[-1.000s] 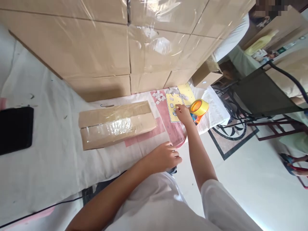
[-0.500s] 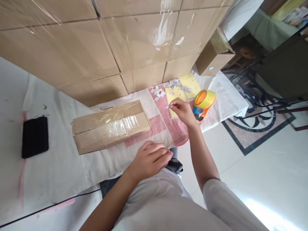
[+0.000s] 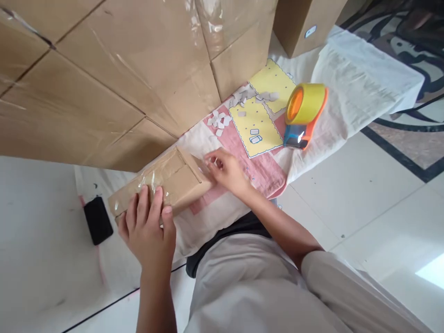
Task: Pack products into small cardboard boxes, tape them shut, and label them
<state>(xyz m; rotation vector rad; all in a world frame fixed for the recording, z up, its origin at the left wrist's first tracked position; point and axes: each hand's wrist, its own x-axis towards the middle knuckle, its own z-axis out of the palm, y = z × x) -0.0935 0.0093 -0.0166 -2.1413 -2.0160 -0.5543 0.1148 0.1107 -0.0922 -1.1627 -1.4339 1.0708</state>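
Observation:
A long cardboard box [image 3: 166,175] with clear tape across its top lies on the cloth-covered table. My left hand [image 3: 147,226] rests on the box's left part, its fingers spread over the top and near edge. At the right end of the box is my right hand [image 3: 227,171], thumb and forefinger pinched together. A small pale label seems to be between these fingertips, mostly hidden. Small white labels [image 3: 219,121] lie loose in a pile beyond the right hand, near two yellow printed sheets [image 3: 265,148].
A wall of stacked cardboard cartons [image 3: 138,69] stands along the table's back. To the right lies a tape dispenser [image 3: 305,111] with a yellow roll. Farther back is a carton [image 3: 298,27] bearing a small label. A black flat object [image 3: 98,221] lies at the left.
My left hand has moved left onto the box and spread its fingers. My right hand has come left with the small label to the box's right end. The view has shifted.

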